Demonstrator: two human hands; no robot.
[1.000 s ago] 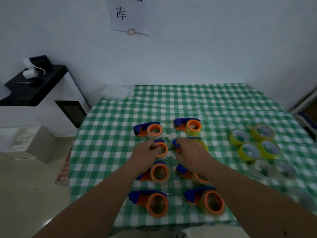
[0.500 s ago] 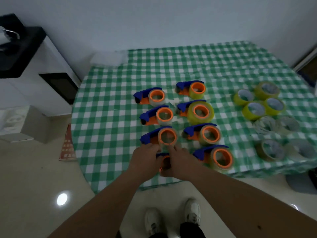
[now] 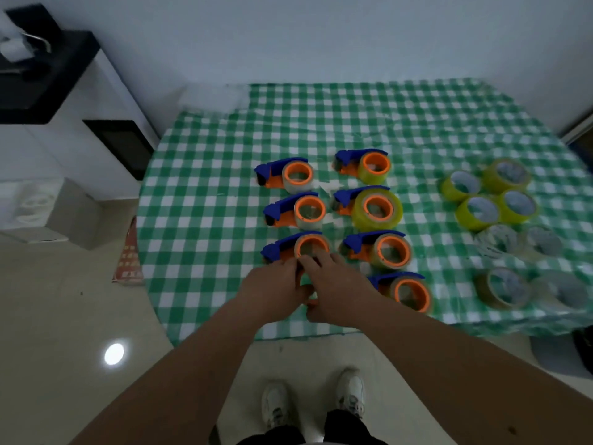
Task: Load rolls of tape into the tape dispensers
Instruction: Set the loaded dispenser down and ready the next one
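The left hand (image 3: 272, 289) and right hand (image 3: 337, 284) both grip the nearest dispenser (image 3: 309, 292) between them, probably to steady it for loading.

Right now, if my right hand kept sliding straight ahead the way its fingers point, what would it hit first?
Probably the dispenser in the third row of the left column: the fingertips of your right hand already sit at its orange ring's near edge. Depth is hard to judge, so they may already touch it.

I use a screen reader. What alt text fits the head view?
Both hands, left hand and right hand, meet over the nearest dispenser on a green checked table; seven more dispensers stand beyond, loose tape rolls to the right.
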